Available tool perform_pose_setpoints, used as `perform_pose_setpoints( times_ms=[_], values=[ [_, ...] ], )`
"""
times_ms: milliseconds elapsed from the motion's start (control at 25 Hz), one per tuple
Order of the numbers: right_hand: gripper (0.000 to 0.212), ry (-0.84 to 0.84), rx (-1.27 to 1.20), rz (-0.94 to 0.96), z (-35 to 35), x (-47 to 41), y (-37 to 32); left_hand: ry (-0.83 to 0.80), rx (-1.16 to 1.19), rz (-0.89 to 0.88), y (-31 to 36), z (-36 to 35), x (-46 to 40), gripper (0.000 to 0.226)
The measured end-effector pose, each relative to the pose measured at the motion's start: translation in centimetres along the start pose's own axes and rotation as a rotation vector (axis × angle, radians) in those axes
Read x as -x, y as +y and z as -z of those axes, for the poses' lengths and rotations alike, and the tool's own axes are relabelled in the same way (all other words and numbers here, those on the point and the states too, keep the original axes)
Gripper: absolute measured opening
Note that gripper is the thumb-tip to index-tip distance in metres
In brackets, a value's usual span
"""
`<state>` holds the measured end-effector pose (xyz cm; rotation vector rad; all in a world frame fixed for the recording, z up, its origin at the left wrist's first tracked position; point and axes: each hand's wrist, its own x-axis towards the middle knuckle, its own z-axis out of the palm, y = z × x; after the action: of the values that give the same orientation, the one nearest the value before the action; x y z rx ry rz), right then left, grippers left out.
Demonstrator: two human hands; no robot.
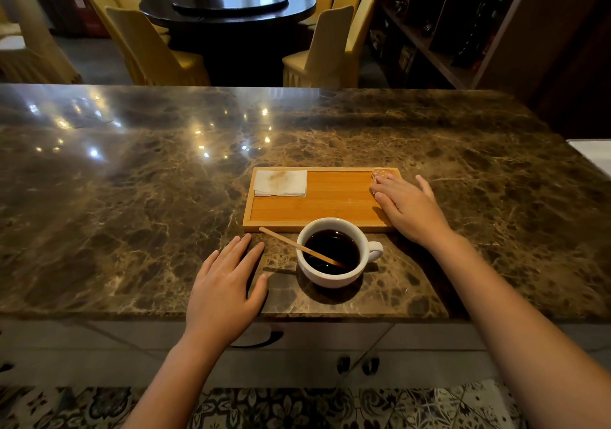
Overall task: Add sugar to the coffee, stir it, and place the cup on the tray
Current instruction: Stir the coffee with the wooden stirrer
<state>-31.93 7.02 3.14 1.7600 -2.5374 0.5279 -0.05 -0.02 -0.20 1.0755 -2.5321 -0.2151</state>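
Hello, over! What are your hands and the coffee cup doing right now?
Left hand flat on counter, empty. Right hand reaching small packet at tray corner. Cup off tray, stick in coffee. Napkin on tray, not blocking.

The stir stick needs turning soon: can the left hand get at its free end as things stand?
Probably yes. The stir stick leans out of the cup toward the left hand, which lies flat on the counter with nothing between.

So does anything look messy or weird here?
A little. The white napkin on the wooden tray has a brownish stain. Nothing is spilled: the coffee cup stands upright on the marble counter, stir stick leaning inside.
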Motion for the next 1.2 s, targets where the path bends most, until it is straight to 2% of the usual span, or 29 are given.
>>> perform_pose_setpoints(
  times_ms=[160,280,400,560,680,840,1040,1200],
  values=[
    [0.035,0.059,-0.057,0.0,1.7,0.5,-1.6,-0.001,-0.004,-0.002,-0.1,0.0,0.1,0.054],
    [0.032,0.161,-0.199,0.177,3.8,1.5,-5.5,0.002,-0.002,0.0,0.0,-0.1,0.0,0.054],
    [0.034,0.062,-0.311,0.326,5.0,2.9,-10.7,0.004,-0.002,0.001,0.0,-0.1,0.0,0.055],
    [0.039,-0.08,-0.145,0.411,3.7,3.3,-15.2,0.0,-0.002,-0.006,-0.1,-0.2,0.1,0.055],
    [0.029,-0.104,-0.128,0.396,2.5,2.9,-16.3,-0.002,0.004,-0.006,-0.1,-0.2,0.1,0.055],
    [0.013,-0.047,-0.241,0.335,2.7,3.2,-16.0,-0.005,0.007,-0.01,-0.1,-0.2,0.0,0.054],
    [0.007,0.059,-0.491,0.134,6.6,4.0,-11.9,-0.007,0.025,-0.005,0.0,-0.1,0.1,0.051],
    [0.007,0.048,-0.656,0.022,8.4,6.0,-8.6,-0.002,0.025,-0.012,0.0,0.0,0.1,0.051]
  ],
)
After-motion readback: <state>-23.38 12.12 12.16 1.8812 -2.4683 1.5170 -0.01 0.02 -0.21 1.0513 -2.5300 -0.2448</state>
